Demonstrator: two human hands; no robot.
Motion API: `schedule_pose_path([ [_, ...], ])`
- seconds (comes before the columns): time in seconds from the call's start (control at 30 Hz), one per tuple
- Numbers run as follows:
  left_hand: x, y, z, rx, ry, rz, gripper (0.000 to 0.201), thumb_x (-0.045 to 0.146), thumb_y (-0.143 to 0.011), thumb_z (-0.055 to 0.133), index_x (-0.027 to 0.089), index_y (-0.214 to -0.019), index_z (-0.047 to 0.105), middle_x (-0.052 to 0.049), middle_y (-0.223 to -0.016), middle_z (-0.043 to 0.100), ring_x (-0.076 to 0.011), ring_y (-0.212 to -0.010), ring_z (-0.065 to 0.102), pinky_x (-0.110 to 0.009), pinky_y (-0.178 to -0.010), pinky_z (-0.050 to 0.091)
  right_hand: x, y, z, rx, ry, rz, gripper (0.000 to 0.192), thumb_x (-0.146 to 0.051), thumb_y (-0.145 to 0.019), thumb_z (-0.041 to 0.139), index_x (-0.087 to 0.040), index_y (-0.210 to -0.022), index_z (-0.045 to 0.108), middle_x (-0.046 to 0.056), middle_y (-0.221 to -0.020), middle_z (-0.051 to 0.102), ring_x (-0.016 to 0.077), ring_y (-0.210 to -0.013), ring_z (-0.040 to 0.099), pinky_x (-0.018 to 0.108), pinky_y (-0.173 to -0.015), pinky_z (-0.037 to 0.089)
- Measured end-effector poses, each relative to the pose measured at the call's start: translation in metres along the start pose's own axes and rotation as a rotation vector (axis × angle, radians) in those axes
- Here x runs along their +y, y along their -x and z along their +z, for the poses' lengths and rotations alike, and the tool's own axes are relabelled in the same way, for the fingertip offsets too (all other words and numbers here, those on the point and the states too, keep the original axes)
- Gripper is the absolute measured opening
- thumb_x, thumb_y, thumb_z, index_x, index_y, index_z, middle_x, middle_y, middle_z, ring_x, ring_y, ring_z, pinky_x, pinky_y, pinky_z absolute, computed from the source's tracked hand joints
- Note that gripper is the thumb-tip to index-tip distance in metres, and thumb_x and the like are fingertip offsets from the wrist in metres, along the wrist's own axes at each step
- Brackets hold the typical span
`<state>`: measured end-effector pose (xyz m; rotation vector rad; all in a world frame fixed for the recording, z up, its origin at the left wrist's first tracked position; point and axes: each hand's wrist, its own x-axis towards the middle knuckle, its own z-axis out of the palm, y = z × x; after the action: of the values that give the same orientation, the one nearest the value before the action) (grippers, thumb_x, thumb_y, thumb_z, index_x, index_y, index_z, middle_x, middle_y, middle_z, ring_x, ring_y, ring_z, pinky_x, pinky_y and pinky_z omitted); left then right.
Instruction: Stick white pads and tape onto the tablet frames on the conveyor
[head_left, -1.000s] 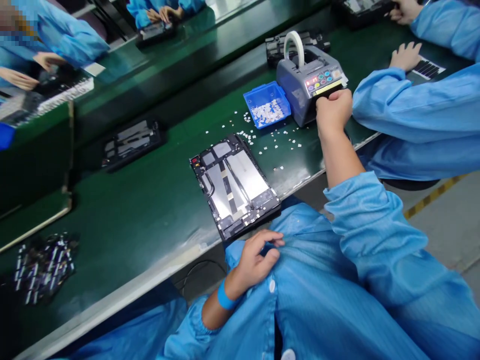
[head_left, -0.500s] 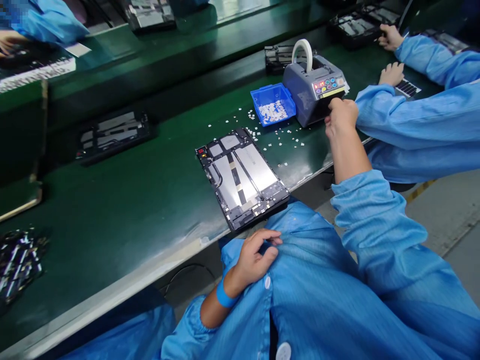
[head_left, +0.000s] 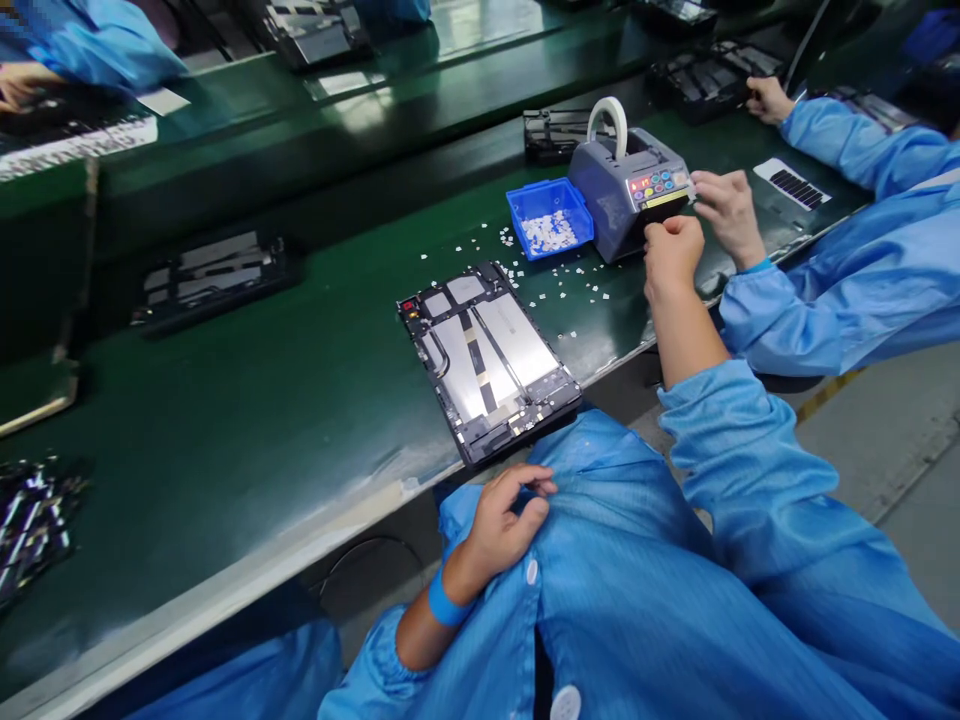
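- Far left, on the green bench: a dark pile of small parts at the edge of view, blurred; I cannot identify them.
- Further back, left of centre: a black frame lies flat on the dark belt strip, well apart from my hands.
- My left hand rests on the front of my blue coat, below the bench edge. Fingers are curled loosely, thumb against the cloth; it holds nothing apart from a pinch of fabric.
- Centre: the opened tablet lies flat, inner side up, at the near edge of the bench, just above my left hand. Its long axis runs diagonally, from far-left to near-right; the near-right corner slightly overhangs the edge. A dark strip runs down its middle along the same axis.
- Right of the tablet: small white scraps lie scattered on the bench, and a blue tray holds more of them.
- Touching the tray on its right: the grey tape dispenser, roll upright on top, outlet facing me.
- My right hand is at the dispenser outlet, closed into a pinch. Whether tape is between the fingertips I cannot tell.
- Just beside it, a co-worker's hand reaches to the same outlet.
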<state>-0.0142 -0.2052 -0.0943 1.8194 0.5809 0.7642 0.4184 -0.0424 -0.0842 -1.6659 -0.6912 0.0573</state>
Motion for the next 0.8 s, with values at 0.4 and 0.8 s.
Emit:
schedule_pose_path([
  [0.4,-0.004,-0.003,-0.001,-0.026,-0.011,-0.030,0.029,0.038,-0.101,0.060,0.020,-0.121,0.069,-0.007,-0.092,0.077,-0.0187,-0.082,0.074,-0.032,-0.078,0.060,0.013,0.080,-0.037,0.007,-0.110,0.135,0.018,-0.027,-0.077,0.062,-0.025,-0.093,0.052,-0.005,-0.074,0.055,0.0150,-0.064,0.055,0.030,-0.061,0.045],
  [0.8,-0.001,-0.006,0.004,-0.028,-0.009,-0.068,0.028,0.038,-0.102,0.060,0.021,-0.122,0.070,-0.007,-0.094,0.078,-0.0181,-0.084,0.073,-0.030,-0.079,0.059,0.021,0.077,-0.039,-0.017,-0.137,0.178,0.019,-0.027,-0.079,0.063,-0.024,-0.096,0.054,-0.005,-0.073,0.054,0.0156,-0.063,0.055,0.029,-0.059,0.043],
])
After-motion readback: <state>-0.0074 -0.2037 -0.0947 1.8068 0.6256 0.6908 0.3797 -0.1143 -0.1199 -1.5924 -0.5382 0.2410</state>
